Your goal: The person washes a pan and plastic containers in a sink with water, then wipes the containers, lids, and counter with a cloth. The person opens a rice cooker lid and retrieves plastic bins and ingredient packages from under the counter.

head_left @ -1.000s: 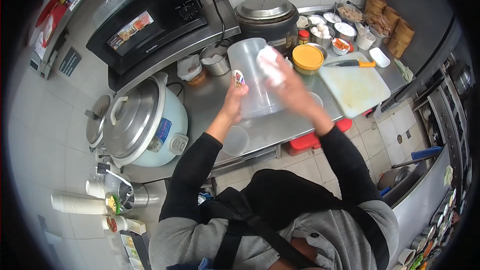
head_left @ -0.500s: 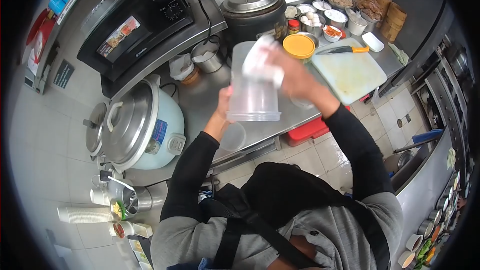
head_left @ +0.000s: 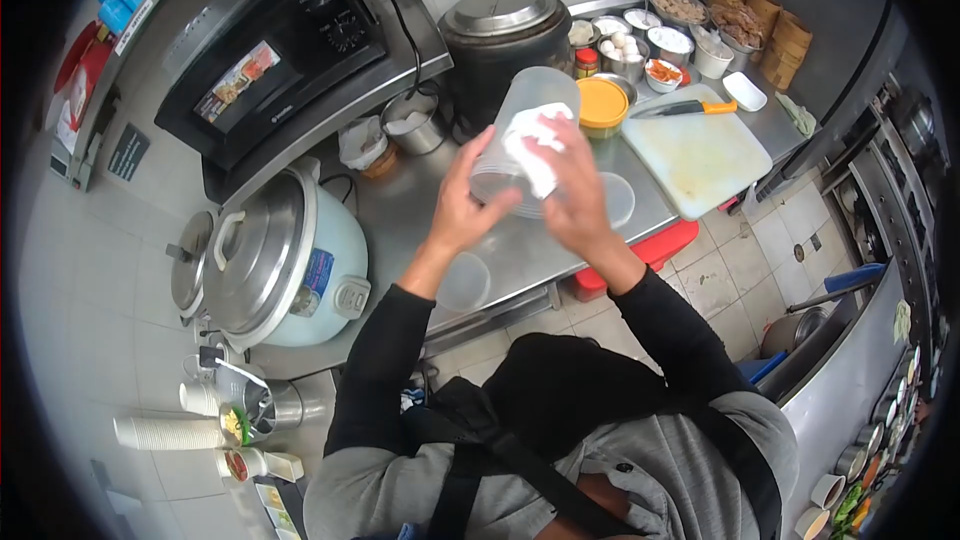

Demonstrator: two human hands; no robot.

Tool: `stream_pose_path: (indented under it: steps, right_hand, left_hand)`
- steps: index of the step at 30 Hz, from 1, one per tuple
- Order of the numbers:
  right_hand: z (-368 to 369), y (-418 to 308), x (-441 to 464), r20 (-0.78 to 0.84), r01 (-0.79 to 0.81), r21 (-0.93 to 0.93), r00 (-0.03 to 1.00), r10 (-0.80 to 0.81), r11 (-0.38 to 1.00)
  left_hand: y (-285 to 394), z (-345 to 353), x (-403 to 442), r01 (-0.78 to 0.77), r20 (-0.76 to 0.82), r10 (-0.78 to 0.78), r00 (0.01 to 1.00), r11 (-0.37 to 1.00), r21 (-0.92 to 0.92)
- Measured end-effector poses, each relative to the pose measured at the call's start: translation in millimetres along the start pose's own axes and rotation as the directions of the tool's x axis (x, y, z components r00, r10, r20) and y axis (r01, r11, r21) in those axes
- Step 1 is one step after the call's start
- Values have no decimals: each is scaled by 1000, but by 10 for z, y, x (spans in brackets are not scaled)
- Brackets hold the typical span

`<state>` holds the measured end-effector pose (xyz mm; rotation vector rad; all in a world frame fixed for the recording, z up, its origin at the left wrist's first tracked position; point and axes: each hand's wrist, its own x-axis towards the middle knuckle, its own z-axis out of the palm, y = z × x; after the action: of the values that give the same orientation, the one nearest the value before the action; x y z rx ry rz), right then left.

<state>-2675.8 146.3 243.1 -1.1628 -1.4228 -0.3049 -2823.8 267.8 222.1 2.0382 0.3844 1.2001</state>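
Observation:
A tall clear plastic container (head_left: 535,90) is held tilted above the steel counter (head_left: 400,210). My left hand (head_left: 465,200) grips its left side near the lower end, the thumb stretched across. My right hand (head_left: 575,195) presses a white cloth (head_left: 532,145) against the container's side; its fingers are slightly blurred. One round clear lid (head_left: 464,282) lies on the counter below my left hand, and another clear round piece (head_left: 616,200) lies right of my right hand. A yellow-lidded tub (head_left: 602,103) stands beyond my right hand.
A white cutting board (head_left: 700,160) with an orange-handled knife (head_left: 705,108) lies to the right. Behind are a dark lidded pot (head_left: 505,40) and bowls of food. On the left stand a microwave (head_left: 270,60) and a large rice cooker (head_left: 330,270). Bamboo steamers (head_left: 785,50) stand at the back right.
The container has tilted, its upper end now leaning right. My right hand has moved down along it with the cloth. My left hand has shifted its grip, its thumb now across the container.

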Motion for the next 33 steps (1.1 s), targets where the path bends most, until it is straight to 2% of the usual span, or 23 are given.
stream_pose_path:
  steps: [1, 3, 4, 5, 7, 8, 9, 11, 12, 14, 15, 17, 18, 19, 20, 21, 23, 25, 27, 29, 31, 32, 33]
  right_hand:
    - [-21, 6, 32, 30, 51, -6, 998, -51, 999]
    - [-66, 15, 100, 89, 153, -9, 985, -151, 988]
    - [35, 416, 114, 24, 109, -6, 994, -109, 994]
    - [94, 626, 98, -40, 64, -3, 997, -65, 998]
    - [86, 651, 132, 18, -196, 83, 981, 195, 977]
    - [84, 675, 186, 53, -318, 120, 948, 314, 940]
    - [136, 511, 155, 61, -110, 70, 992, 106, 991]
    - [296, -4, -58, 110, 297, -13, 950, -294, 955]
    - [315, 85, -69, 78, 320, -79, 946, -314, 944]
    - [348, 530, -3, 16, 361, -220, 930, -367, 906]
    - [335, 786, 53, -51, 246, -196, 964, -261, 949]
    - [271, 1177, 228, -240, -26, -110, 971, -1, 994]
    - [121, 1222, 315, -243, -353, 70, 901, 359, 933]
    - [75, 1542, 307, -284, -403, 200, 849, 446, 893]
    - [90, 1662, 225, -209, -449, 395, 806, 554, 802]
    - [122, 1735, 187, -112, -479, 567, 761, 639, 670]
    - [469, 1318, -52, 50, -365, 886, 690, 722, 287]
    - [404, 1308, -174, 230, -514, 817, 704, 672, 260]
    - [351, 1349, -184, 166, -410, 887, 711, 683, 210]
    - [331, 1225, -205, 262, -448, 891, 646, 717, 79]
    - [518, 999, -352, 315, -462, 887, 606, 731, 0]
    - [448, 713, -222, 335, -315, 936, 656, 677, -157]
    - [443, 752, -250, 357, -282, 933, 665, 657, -222]
  left_hand:
    - [14, -21, -54, -6, 11, 5, 1000, 996, 83]
    - [-300, -50, -142, 325, -54, -346, 937, 916, -233]
    - [-174, 12, -133, 335, -69, -380, 922, 876, -347]
    - [-179, -1, -174, 383, -69, -432, 899, 853, -354]
    - [-282, 6, -185, 450, -84, -515, 853, 808, -381]
    - [-378, 39, -143, 431, -122, -540, 833, 771, -470]
    - [-476, 72, -102, 399, -160, -564, 811, 731, -554]
    - [-225, 187, 11, 345, -163, -770, 616, 450, -823]
    - [-343, 133, -16, 313, -12, -803, 596, 247, -917]
    - [-378, 30, -69, 512, 120, -794, 597, 261, -818]
    - [-399, 11, -120, 601, 185, -792, 582, 265, -754]
    - [-588, 25, -190, 539, 339, -774, 535, 4, -842]
    - [-576, 23, -192, 513, 443, -725, 528, -144, -846]
    - [-558, 16, -213, 482, 538, -662, 522, -291, -826]
    - [-526, 9, -226, 468, 576, -637, 513, -355, -809]
    - [-543, 12, -212, 489, 606, -597, 525, -372, -789]
    - [-614, 55, -264, 530, 669, -516, 534, -412, -741]
    - [-727, 92, -329, 505, 664, -497, 559, -431, -748]
    - [-748, 60, -370, 504, 656, -492, 573, -419, -755]
    - [-701, 97, -307, 523, 647, -479, 593, -383, -762]
    - [-742, 252, -335, 476, 573, -572, 587, -329, -816]
    - [-762, 326, -339, 457, 534, -615, 581, -297, -839]
    - [-727, 378, -333, 444, 439, -679, 588, -182, -877]
